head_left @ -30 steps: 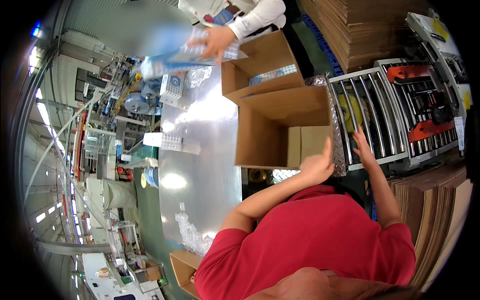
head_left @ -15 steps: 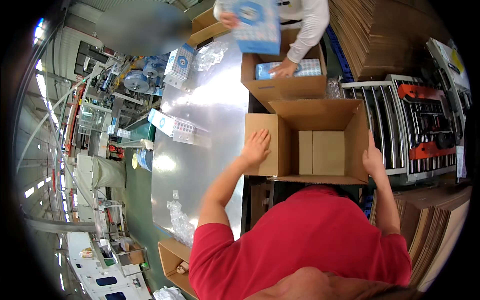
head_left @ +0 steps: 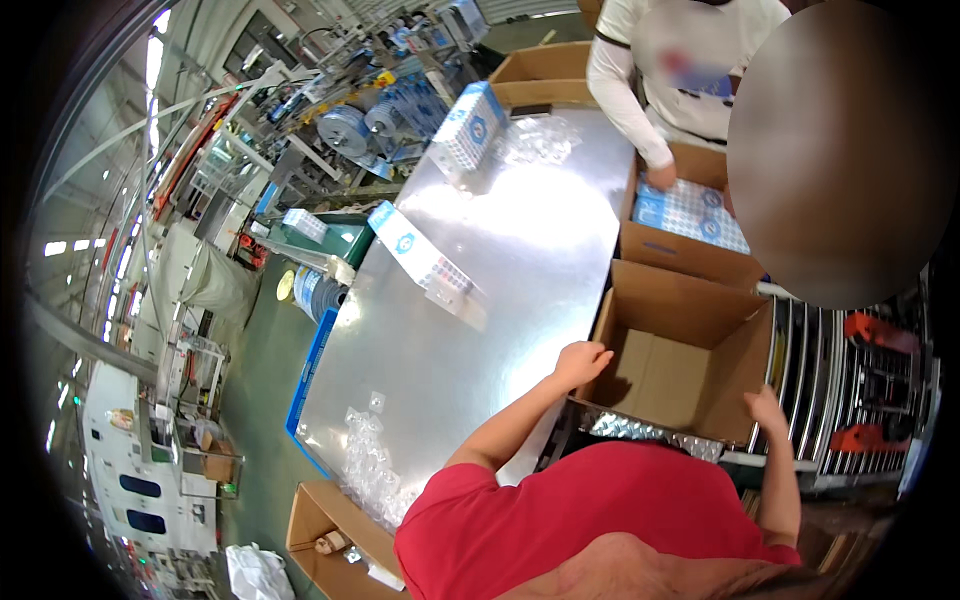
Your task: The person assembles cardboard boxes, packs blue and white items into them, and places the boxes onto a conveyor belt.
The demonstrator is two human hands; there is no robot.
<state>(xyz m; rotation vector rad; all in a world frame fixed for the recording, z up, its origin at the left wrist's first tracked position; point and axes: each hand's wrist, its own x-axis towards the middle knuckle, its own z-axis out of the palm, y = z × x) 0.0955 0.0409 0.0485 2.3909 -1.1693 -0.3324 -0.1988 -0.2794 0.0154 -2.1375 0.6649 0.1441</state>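
In front of me stands an open cardboard box [head_left: 690,305] with nothing inside. My left hand [head_left: 582,366] is closed over its left rim, fingers curled at the edge. At the opposite side, my right hand [head_left: 766,408] has its fingers bent against the right edge, gripping it. Just beyond is a second cardboard box [head_left: 690,252] holding blue-and-white printed packs [head_left: 690,212]. A co-worker's hand [head_left: 662,177] rests at the packs' left end.
A shiny metal table [head_left: 510,290] lies to the left, carrying blue-and-white packs [head_left: 415,245] and clear plastic pieces [head_left: 370,455]. A roller conveyor [head_left: 805,375] runs on the right. Another open carton [head_left: 335,545] sits lower left. A large blurred patch covers the upper right.
My view has turned, shifting the scene. The left flap that lay outward under my palm no longer shows; my left hand now grips that rim. The co-worker's raised pack is now down in their box.
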